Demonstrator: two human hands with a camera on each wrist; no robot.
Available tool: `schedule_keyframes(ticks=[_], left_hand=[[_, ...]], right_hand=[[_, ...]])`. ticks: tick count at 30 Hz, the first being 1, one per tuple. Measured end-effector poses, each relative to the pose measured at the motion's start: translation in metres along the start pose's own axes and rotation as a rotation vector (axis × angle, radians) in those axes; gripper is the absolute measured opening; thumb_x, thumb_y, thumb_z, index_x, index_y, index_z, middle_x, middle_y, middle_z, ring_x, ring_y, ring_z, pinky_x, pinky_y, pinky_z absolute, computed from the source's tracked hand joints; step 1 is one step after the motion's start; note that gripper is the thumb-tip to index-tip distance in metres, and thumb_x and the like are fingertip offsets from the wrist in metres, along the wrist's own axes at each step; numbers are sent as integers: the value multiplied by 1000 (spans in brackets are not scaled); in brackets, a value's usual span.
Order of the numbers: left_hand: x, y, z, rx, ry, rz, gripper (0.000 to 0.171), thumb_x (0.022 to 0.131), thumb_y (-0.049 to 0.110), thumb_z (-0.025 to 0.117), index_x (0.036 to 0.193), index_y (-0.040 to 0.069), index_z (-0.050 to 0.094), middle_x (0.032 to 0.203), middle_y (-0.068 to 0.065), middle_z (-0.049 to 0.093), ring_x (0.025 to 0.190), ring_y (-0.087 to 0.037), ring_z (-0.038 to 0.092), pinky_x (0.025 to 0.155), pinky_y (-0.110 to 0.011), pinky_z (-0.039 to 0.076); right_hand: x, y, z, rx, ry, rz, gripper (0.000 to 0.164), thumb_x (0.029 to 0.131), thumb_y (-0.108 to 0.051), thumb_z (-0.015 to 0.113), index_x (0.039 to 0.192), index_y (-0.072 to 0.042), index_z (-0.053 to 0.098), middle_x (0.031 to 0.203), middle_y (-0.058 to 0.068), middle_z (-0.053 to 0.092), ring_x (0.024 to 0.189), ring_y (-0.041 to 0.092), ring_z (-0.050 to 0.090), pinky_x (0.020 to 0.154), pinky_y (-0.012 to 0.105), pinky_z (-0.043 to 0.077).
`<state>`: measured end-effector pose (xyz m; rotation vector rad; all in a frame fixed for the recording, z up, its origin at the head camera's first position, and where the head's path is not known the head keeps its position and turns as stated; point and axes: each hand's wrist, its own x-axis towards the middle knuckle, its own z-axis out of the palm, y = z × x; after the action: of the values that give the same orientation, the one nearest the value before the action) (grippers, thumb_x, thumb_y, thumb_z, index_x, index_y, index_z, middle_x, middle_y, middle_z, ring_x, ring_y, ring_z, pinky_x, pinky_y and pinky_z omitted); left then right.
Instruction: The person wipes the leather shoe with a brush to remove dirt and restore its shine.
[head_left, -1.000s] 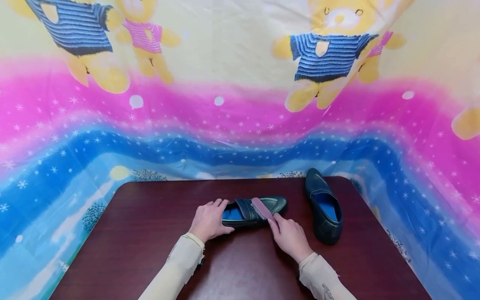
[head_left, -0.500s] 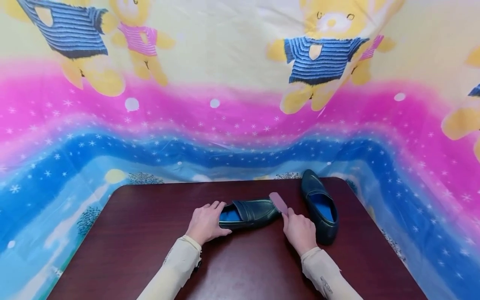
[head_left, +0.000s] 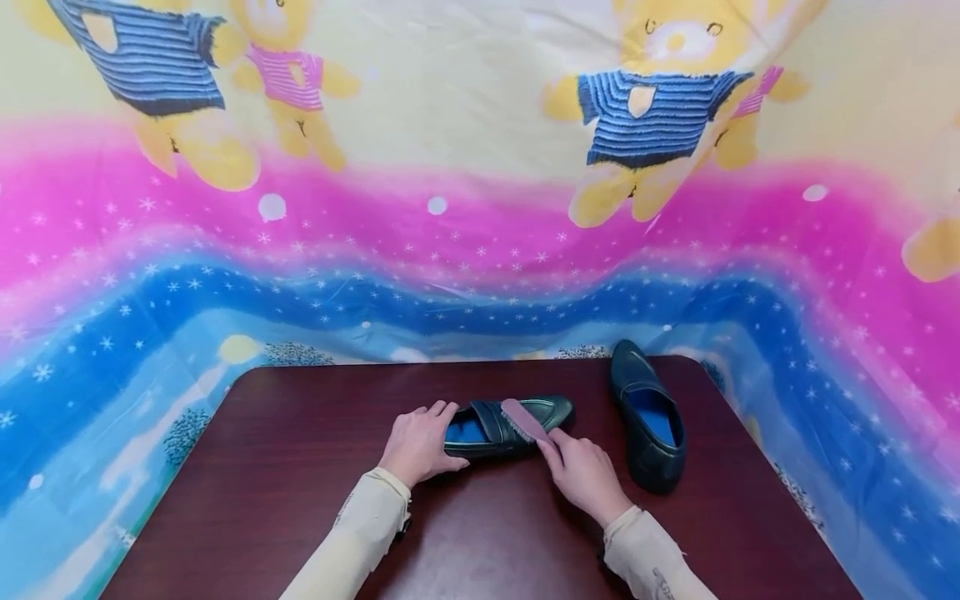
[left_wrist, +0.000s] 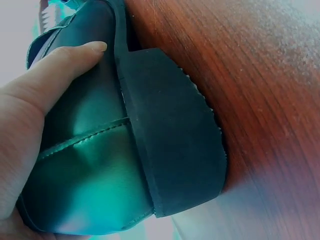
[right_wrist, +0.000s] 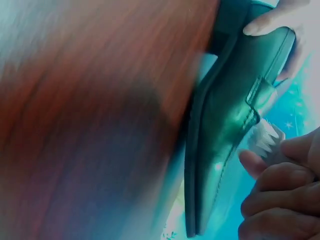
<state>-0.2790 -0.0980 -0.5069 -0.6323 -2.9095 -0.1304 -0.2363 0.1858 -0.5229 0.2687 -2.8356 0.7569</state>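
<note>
A dark loafer [head_left: 483, 442] with a blue insole lies lengthwise at mid-table, toe to the right. My left hand [head_left: 420, 442] grips its heel end; in the left wrist view the thumb [left_wrist: 75, 57] presses along the shoe's side above the heel block [left_wrist: 172, 135]. My right hand [head_left: 588, 475] holds a pink-handled shoe brush [head_left: 523, 419] by its handle. The brush's pale bristles lie over the loafer's upper, just ahead of the strap. In the right wrist view, the bristles [right_wrist: 265, 137] show beside the strap, with curled fingers [right_wrist: 280, 200] round the handle.
The other dark loafer [head_left: 648, 417] stands to the right, toe toward the back edge of the reddish-brown table [head_left: 480, 533]. A printed curtain [head_left: 480, 208] with bears hangs close behind the table and along its sides.
The brush moved right to the loafer's toe half a second ago and is now back left near the strap. My left hand keeps its hold on the heel.
</note>
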Motion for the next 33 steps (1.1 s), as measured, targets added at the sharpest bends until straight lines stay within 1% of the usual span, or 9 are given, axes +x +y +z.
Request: schedule_keyframes(ticks=[6,12,18,21,23,25,29,31,33], left_hand=[[0,0,1,-2,8,5,88,74,65,84,143,16,58,142,-9,64,114,-33,69,90,-52,59],[0,-2,1,2,16,0,88,74,66,84,142,16,58,143,-9,64,116,-33,68,89,-53,59],[0,0,1,0,4,-1,88,74,66,83,143,17,58,143,-9,64,116,-33,68,89,-53,59],[-1,0,2,-9,7,1,88,75,65,83,143,16,58,143,-9,64,117,-33,68,90,-53,59],[-1,-1,2,-8,12,3,88,75,65,83,143,16,58,143,-9,64,116,-33,68,90,-53,59],[-1,-1,3,-6,18,4,87,74,65,84,143,16,58,142,-9,64,115,-32,69,88,-52,60],[-1,-1,3,5,23,6,88,74,66,83,142,17,59,142,-9,65,114,-32,69,88,-50,60],[-1,-1,3,7,25,7,88,74,67,83,142,17,59,142,-9,65,115,-32,69,89,-51,60],[-1,-2,2,6,27,7,88,74,67,83,142,16,59,142,-9,65,116,-32,69,90,-51,60]], right_hand=[[1,3,6,-52,3,33,11,100,-29,70,100,-18,71,67,-6,62,59,13,54,59,36,48],[5,22,-1,-201,86,23,16,100,-30,70,100,-15,70,66,3,63,57,21,57,54,41,50],[6,33,-7,-255,168,122,24,100,-28,68,106,-5,70,68,13,65,54,27,57,53,47,52],[8,35,-8,-236,188,158,26,101,-27,67,106,-2,68,70,15,65,55,28,58,56,50,54],[8,32,-9,-212,182,150,25,102,-28,66,103,-3,67,69,13,63,55,27,58,56,49,54],[7,25,-9,-153,143,118,22,103,-28,64,101,-7,65,66,8,60,55,23,57,56,44,53],[4,9,-6,26,2,58,14,104,-28,65,101,-14,68,62,-4,53,56,14,52,59,33,46],[3,3,-2,85,-45,52,13,103,-27,66,105,-16,72,64,-8,55,58,10,51,62,30,46],[3,0,1,102,-58,55,15,102,-27,68,109,-16,74,67,-9,59,60,9,51,65,31,48]])
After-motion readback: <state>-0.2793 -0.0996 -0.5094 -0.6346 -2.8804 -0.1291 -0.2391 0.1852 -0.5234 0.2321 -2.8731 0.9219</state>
